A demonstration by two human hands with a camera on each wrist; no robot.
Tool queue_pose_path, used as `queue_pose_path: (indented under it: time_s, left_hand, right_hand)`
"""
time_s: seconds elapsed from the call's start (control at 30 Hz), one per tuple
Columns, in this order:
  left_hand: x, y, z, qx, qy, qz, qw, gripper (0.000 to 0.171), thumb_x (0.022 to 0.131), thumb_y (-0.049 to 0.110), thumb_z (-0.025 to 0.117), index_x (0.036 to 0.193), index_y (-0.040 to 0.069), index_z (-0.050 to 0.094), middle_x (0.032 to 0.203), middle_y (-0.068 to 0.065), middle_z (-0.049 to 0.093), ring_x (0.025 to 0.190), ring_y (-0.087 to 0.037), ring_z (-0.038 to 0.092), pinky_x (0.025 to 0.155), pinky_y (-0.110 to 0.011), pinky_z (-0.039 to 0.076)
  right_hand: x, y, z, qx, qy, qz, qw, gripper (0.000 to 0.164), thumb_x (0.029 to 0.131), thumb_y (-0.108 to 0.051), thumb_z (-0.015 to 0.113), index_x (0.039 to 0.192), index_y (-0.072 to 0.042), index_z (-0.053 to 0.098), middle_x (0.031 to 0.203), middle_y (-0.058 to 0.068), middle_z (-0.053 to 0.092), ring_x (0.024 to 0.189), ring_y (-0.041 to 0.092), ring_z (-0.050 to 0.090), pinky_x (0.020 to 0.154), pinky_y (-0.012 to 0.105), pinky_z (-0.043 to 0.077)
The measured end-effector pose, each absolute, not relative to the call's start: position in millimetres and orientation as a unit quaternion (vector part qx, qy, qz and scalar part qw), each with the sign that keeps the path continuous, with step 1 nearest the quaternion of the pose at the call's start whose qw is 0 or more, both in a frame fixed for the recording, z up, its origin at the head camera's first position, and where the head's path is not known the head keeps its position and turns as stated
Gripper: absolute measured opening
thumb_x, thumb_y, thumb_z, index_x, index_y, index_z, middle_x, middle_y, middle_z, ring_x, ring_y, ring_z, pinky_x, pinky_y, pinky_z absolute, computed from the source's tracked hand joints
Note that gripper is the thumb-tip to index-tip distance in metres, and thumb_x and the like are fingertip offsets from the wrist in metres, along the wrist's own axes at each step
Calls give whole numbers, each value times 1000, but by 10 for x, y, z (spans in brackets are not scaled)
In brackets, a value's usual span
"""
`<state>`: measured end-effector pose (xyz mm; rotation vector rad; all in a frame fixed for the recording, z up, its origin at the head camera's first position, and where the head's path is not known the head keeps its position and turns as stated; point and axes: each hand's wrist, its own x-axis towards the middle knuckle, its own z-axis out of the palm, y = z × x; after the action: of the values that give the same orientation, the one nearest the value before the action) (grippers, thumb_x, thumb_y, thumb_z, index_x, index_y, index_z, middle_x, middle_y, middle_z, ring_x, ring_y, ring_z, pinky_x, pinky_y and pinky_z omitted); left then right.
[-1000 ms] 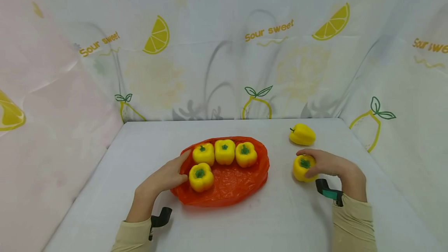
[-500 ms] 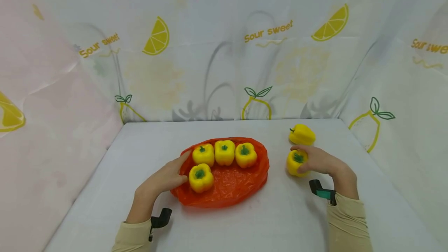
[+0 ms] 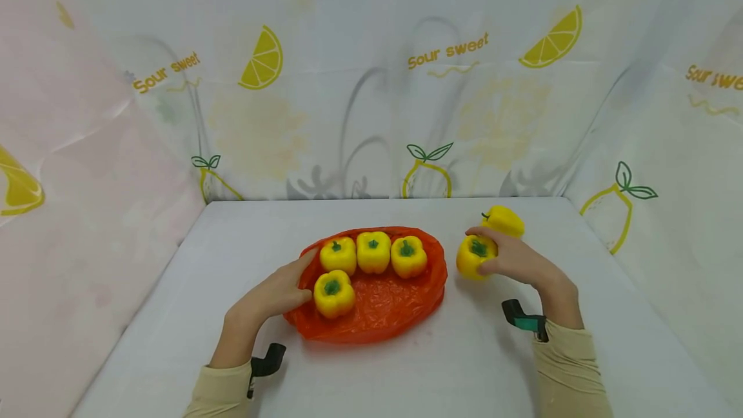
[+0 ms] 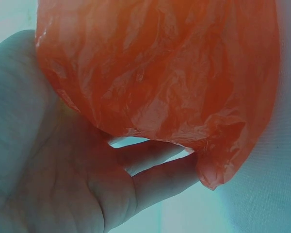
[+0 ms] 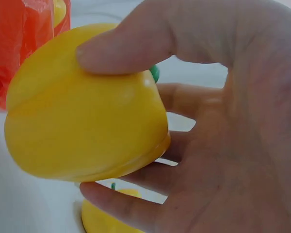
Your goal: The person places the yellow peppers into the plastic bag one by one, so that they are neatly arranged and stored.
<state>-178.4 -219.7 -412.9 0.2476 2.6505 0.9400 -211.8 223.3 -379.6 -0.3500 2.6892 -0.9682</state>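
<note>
A red plastic bag (image 3: 383, 315) lies spread on the white table with its mouth up. Several yellow bell peppers sit inside, three along the back and one front-left pepper (image 3: 334, 294). My left hand (image 3: 281, 289) holds the bag's left side, its thumb and fingers at the rim; in the left wrist view the red film (image 4: 160, 73) covers the fingertips. To the right of the bag, my right hand (image 3: 519, 260) grips another yellow bell pepper (image 3: 469, 259), stem up, thumb on the near side. The right wrist view shows this pepper (image 5: 82, 111) between thumb and curved fingers.
Behind the right hand a further yellow bell pepper (image 3: 504, 220) lies on its side on the table (image 3: 453, 366). White cloth (image 3: 348, 115) with lemon prints rises along the back and both sides.
My right hand has carried its pepper left and slightly back, toward the bag, now partly overlapping the pepper lying behind. My left hand stays at the bag's left side.
</note>
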Motion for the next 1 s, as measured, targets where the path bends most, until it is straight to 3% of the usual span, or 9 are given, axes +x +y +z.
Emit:
queue_pose_path:
  time_s: [0.23, 0.6, 0.8, 1.0]
  left_hand:
    - [-1779, -2201, -4131, 82, 928, 328, 159, 80, 89, 16, 60, 159, 19, 22, 158, -6, 40, 134, -29, 45, 112, -58, 40]
    - [-1779, -2202, -4134, 87, 928, 327, 154, 79, 89, 15, 59, 159, 20, 22, 158, -5, 40, 136, -29, 45, 113, -57, 39]
    - [-1775, -2200, -4137, 80, 929, 326, 157, 80, 89, 16, 60, 159, 22, 23, 156, -5, 42, 133, -29, 46, 111, -58, 41]
    - [-1775, -2194, -4133, 81, 929, 326, 155, 79, 90, 17, 60, 159, 22, 23, 156, -5, 42, 136, -29, 45, 113, -58, 39]
  right_hand:
    - [-2091, 2065, -3721, -141, 926, -337, 92, 73, 74, -21, 72, 143, -19, 48, 142, 12, 52, 116, 29, 49, 92, 46, 49]
    - [-2029, 1791, -3630, -177, 913, -364, 45, 69, 77, -21, 73, 141, -23, 48, 134, 5, 57, 112, 24, 53, 91, 41, 50]
    - [-1998, 1623, -3642, -190, 904, -378, 68, 69, 76, -22, 72, 140, -26, 47, 133, 3, 58, 112, 24, 54, 92, 42, 51]
    - [-1960, 1431, -3680, -220, 894, -380, 92, 69, 75, -18, 68, 142, -20, 48, 135, 0, 57, 115, 22, 53, 98, 43, 51]
